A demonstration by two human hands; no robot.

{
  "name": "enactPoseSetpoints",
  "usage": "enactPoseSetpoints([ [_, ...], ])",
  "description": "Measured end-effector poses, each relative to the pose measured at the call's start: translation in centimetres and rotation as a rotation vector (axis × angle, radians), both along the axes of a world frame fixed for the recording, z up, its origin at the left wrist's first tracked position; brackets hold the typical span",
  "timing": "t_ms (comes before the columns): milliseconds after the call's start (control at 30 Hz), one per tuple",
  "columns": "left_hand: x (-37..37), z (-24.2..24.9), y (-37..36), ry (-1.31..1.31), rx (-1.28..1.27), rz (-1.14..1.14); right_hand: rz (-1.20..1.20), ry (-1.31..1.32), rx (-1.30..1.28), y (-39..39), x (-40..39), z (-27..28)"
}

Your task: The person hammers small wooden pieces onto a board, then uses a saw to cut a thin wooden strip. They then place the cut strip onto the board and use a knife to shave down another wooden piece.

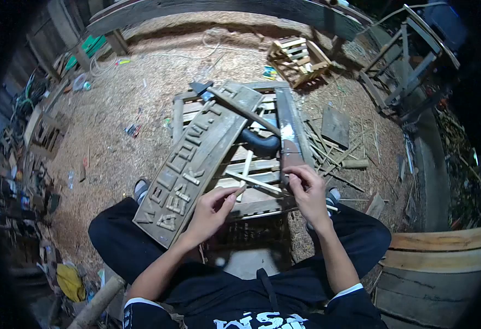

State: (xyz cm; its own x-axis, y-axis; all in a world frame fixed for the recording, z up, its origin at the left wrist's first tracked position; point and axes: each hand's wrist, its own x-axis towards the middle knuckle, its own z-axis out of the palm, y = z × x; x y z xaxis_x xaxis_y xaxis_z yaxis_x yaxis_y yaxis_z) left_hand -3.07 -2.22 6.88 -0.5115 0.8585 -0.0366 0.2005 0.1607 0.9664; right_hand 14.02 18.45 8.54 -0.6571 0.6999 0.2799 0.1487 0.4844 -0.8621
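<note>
My left hand (212, 213) is closed in a pinch, with a small wooden piece (241, 191) at its fingertips. Thumb and fingers of my right hand (309, 196) are curled together; whatever may be between them is too small to make out. Left of my hands, a wooden board (199, 156) with raised letters lies tilted across a slatted wooden crate (258, 208). A hammer (243, 108) rests over the board's far end. Pale wooden sticks (256, 182) cross on the slats between my hands. Near my right fingertips lies a long flat blade-like tool (287, 129).
A black curved object (261, 143) lies on the crate. Thin sticks and a flat board (335, 126) lie to the right on shavings-covered ground. Farther back are a small slatted crate (300, 59) and a long beam (224, 12). Planks (443, 249) stand at lower right.
</note>
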Motion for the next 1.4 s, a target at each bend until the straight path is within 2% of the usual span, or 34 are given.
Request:
enactPoseSetpoints([
  [167, 0.7, -1.7, 1.1, 0.12, 0.053, -0.062, -0.075, -0.125, -0.042, 0.8, 2.8, 0.7],
  [233, 0.9, -1.7, 1.8, 0.135, 0.049, -0.053, -0.226, -0.12, 0.075, 1.5, 3.8, 0.4],
  [433, 1.7, -1.5, 4.8, 0.177, 0.02, -0.049, -0.383, -0.115, 0.288, 2.2, 5.6, -1.0],
  [500, 1.7, -2.1, 5.2, 0.21, 0.058, -0.037, -0.356, -0.188, 0.298, 1.2, 5.1, -0.5],
  [633, 1.2, -2.7, 4.6, 0.19, 0.067, -0.047, -0.097, -0.375, 0.428, -1.1, 3.6, -2.6],
  [733, 0.9, -3.1, 4.0, 0.209, 0.047, -0.034, -0.119, -0.435, 0.48, -2.2, 2.6, -2.9],
  [833, 0.8, -3.2, 3.7, 0.206, 0.064, -0.048, -0.116, -0.434, 0.539, -1.6, 2.1, -3.2],
  [967, 0.4, -3.3, 3.6, 0.279, 0.132, -0.096, -0.196, -0.406, 0.425, -1.9, 2.3, -1.7],
  [1000, 0.4, -2.6, 3.4, 0.244, 0.02, -0.105, -0.148, -0.44, 0.471, -1.8, 2.8, -1.6],
  [1100, 0.2, -3.4, 3.3, 0.274, 0.1, -0.107, -0.085, -0.488, 0.544, -1.5, 4.2, -3.7],
  [1267, 0.5, -3.1, 3.6, 0.276, 0.12, -0.115, -0.027, -0.514, 0.557, -0.3, 4.9, -4.1],
  [1333, 0.8, -3.1, 3.5, 0.255, 0.099, -0.128, 0.097, -0.44, 0.466, 0.7, 5.1, -3.9],
  [1400, 0.8, -3.2, 3.7, 0.285, 0.102, -0.136, 0.095, -0.416, 0.481, 1.2, 5.1, -4.2],
])
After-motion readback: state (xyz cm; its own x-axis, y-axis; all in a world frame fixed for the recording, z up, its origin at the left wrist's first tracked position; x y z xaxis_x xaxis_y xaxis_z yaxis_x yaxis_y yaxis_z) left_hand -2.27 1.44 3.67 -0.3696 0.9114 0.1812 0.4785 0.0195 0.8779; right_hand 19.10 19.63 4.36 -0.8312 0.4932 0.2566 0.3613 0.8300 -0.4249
